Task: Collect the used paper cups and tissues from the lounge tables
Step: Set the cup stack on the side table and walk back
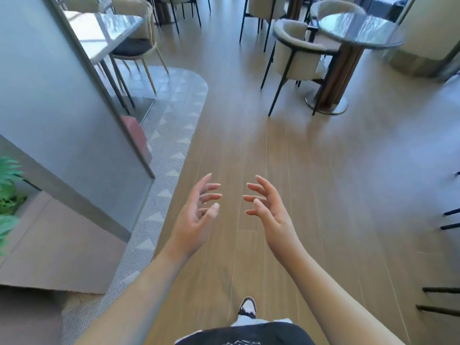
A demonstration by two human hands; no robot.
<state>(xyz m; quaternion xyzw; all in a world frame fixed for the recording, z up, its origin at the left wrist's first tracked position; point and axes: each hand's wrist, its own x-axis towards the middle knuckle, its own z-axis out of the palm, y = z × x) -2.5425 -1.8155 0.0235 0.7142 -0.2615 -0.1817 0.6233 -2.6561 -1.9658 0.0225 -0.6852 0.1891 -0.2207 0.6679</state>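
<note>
Walking between tables, nothing collected yet: left hand [199,207] and right hand [266,205] both empty, fingers spread and loosely bent, palms turned toward each other above the wooden floor [311,170]. No cups or tissues visible, neither on the round table [358,29] at upper right nor on the blurred, glare-washed rectangular table [104,28] at upper left. Next move probably calling for an approach to one tabletop and a closer look.

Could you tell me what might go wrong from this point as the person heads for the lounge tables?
Both hands, left and right, are empty with no bag or tray visible, so carrying several items at once may cause drops. The chair beside the round table has splayed legs, a possible trip hazard.
</note>
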